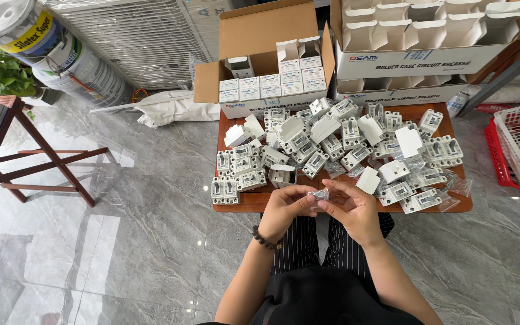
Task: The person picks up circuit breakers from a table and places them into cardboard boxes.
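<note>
Small clear plastic packet sits pinched between both hands, left hand and right hand each closed on an end, long axis running sideways just over the tabletop front edge.

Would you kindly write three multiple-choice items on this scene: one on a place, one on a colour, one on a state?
1. Where does the pile of white breakers lie?
A. on the low wooden table
B. on the floor
C. in the red basket

2. What colour is the bead bracelet on the left wrist?
A. white
B. dark
C. yellow

3. How is the small clear packet held?
A. by the left hand alone
B. between both hands
C. it lies on the table

Key: 1 A, the breakers cover the tabletop; 2 B, the beads look dark brown; 3 B, the right hand pinches it too.
</note>
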